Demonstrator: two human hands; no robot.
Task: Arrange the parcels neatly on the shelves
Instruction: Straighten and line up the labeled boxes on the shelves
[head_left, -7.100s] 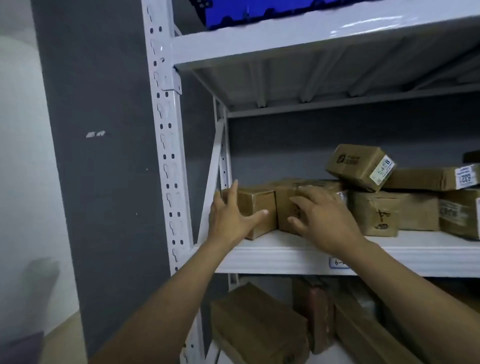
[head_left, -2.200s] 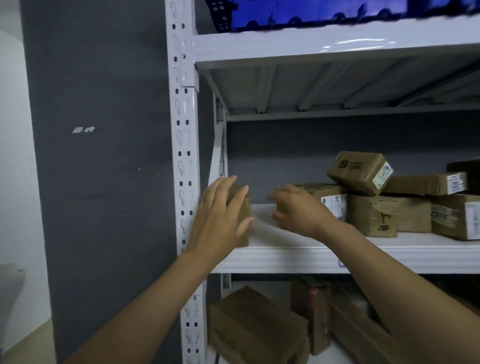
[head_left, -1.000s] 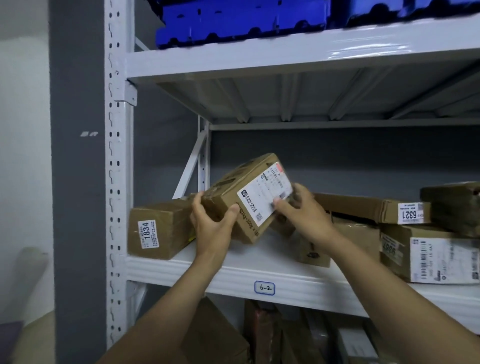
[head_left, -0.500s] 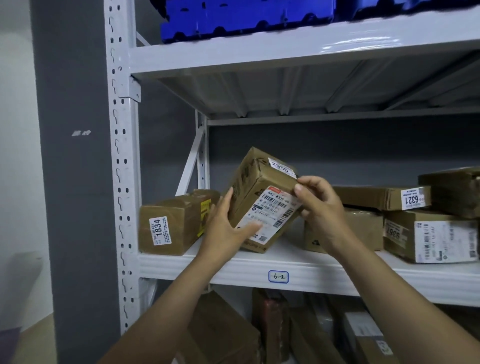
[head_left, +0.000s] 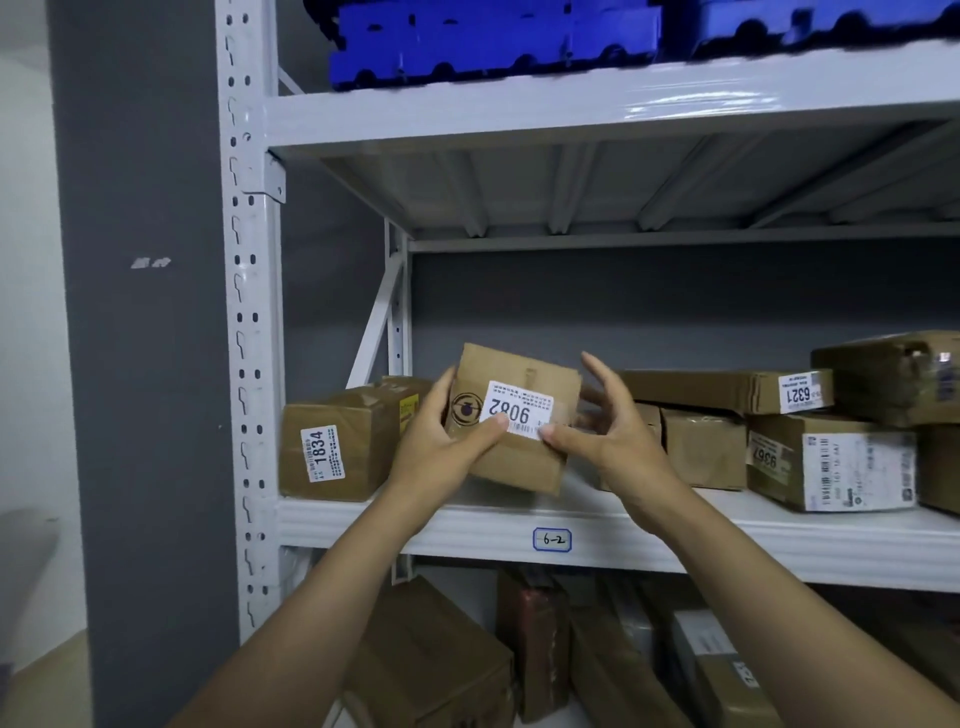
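Note:
A brown cardboard parcel labelled 9082 (head_left: 519, 447) is held just above the white shelf marked 6-2 (head_left: 675, 540), its label facing me. My left hand (head_left: 441, 447) grips its left side, thumb on the front. My right hand (head_left: 608, 436) holds its right side, thumb near the label and fingers spread behind it. To the left stands the parcel labelled 1834 (head_left: 337, 447). To the right lie the flat parcel 6321 (head_left: 727, 389), a plain box (head_left: 701, 447) beneath it and the parcel 9367 (head_left: 831, 462).
A white slotted upright (head_left: 247, 312) and a grey wall (head_left: 140, 364) bound the shelf on the left. Blue crates (head_left: 493, 36) sit on the shelf above. More parcels (head_left: 441, 665) crowd the shelf below. Another box (head_left: 893, 374) is stacked at the far right.
Both hands have turned the held parcel, so its 9082 label now faces me instead of the large shipping label. The parcel has dropped closer to the shelf.

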